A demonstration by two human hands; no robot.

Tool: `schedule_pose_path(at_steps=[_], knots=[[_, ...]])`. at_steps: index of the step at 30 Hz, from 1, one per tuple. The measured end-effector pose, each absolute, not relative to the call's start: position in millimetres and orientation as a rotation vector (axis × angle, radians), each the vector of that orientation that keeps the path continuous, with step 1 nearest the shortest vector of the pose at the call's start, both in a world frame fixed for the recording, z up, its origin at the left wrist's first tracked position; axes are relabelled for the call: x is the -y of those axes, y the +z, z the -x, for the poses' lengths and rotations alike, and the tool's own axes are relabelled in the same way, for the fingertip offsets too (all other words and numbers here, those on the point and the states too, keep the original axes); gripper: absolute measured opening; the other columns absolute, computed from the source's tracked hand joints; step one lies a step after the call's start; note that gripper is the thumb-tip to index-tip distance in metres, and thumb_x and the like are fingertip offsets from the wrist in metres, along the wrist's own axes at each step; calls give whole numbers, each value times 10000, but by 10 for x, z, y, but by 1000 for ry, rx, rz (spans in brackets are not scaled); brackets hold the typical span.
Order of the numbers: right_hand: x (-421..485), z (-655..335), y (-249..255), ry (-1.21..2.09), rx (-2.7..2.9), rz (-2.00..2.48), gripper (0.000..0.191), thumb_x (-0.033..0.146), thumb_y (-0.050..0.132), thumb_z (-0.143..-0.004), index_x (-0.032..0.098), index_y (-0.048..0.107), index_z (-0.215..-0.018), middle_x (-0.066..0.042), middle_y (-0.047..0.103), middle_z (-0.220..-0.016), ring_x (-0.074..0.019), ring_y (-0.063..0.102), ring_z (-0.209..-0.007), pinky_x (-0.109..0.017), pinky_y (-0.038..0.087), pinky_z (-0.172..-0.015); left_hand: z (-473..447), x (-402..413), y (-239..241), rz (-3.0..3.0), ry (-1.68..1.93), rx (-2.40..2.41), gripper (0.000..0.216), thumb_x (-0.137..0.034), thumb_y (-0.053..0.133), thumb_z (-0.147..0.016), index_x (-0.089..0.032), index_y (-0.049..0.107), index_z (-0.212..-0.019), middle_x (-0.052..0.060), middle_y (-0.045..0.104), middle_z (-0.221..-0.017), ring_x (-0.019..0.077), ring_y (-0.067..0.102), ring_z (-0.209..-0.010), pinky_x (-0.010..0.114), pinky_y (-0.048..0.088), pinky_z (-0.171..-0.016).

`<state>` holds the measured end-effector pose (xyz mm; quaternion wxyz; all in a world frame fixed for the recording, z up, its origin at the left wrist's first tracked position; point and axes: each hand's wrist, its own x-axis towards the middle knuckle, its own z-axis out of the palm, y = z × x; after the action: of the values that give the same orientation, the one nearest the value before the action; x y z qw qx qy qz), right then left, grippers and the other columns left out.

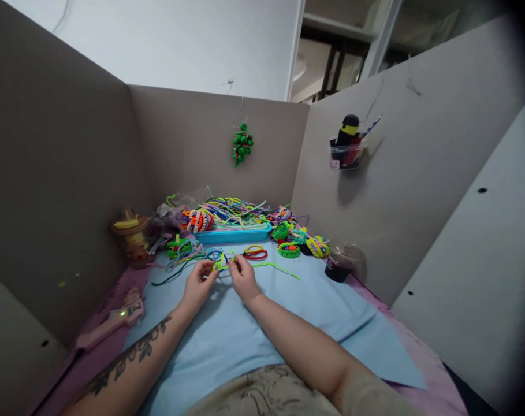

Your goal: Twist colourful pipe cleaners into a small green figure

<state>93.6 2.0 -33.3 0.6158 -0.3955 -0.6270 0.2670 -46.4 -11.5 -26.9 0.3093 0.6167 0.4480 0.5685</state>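
We hold both hands over the light blue cloth (331,341), around the middle of the pink-covered desk (422,352); our left hand (200,281) pinches the lime-green fuzzy strand (220,267) between thumb and fingertips; our right hand (245,281) is closed in a pinch on it too, a little nearer the desk's right edge, the two hands close but apart; a thin lime-green length (283,267) reaches from behind our right hand towards the desk's right edge, though we cannot tell whether it belongs to the same piece.

Just beyond our fingers lie scissors (256,254) with red and yellow handles; a dark green strand (171,277) curves from near our left hand towards the desk's left edge; nearer the far edge we see a blue tray (234,236) under a heap of coloured strands (240,211), with an orange-and-white striped piece (199,221) at its left end; a green piece (179,248) sits towards the far left corner, a yellow one (317,247) towards the far right; along the left edge we have a lidded cup (132,245) and a pink glue gun (112,325), its green light lit; by the right edge stands a dark cup (338,268).
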Motion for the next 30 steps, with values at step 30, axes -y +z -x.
schedule_pose_path(at_steps=[30], knots=[[40,-960,-283,731,1432,876,215,343,438,-821,194,406,-669,51,342,-572,-91,332,-530,-203,286,-494,409,105,-241,-1592,1487,-1146,270,-331,619,-694,-168,525,-888,7,593,-753,132,562,-688,238,430,-627]])
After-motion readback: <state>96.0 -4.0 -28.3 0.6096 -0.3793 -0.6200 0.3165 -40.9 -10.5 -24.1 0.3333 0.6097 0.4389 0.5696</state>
